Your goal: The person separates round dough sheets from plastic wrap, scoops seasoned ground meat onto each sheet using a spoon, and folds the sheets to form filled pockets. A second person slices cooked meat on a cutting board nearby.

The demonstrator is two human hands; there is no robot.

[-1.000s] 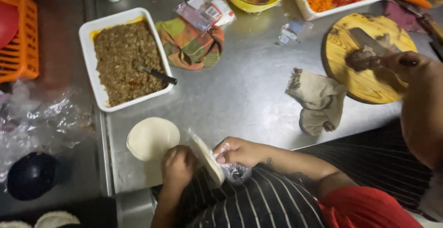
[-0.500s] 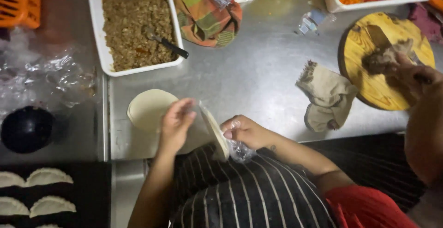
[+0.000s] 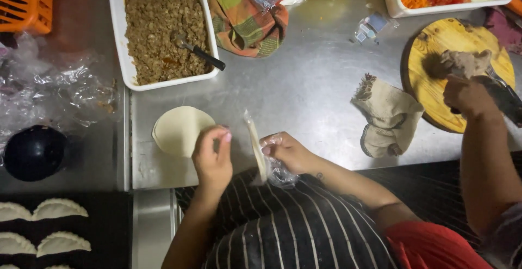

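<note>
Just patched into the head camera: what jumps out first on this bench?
The white rectangular tray of browned minced filling at the top left, with a black-handled spoon lying in it. Below it a pale round dough disc lies flat on the steel table, beside the left hand; the right hand holds a plastic-wrapped stack of dough discs on edge.

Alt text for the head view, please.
Over a steel counter, the right hand holds a plastic-wrapped stack of dough discs; the left hand hovers by a loose disc. A tray of ground filling sits behind.
</note>
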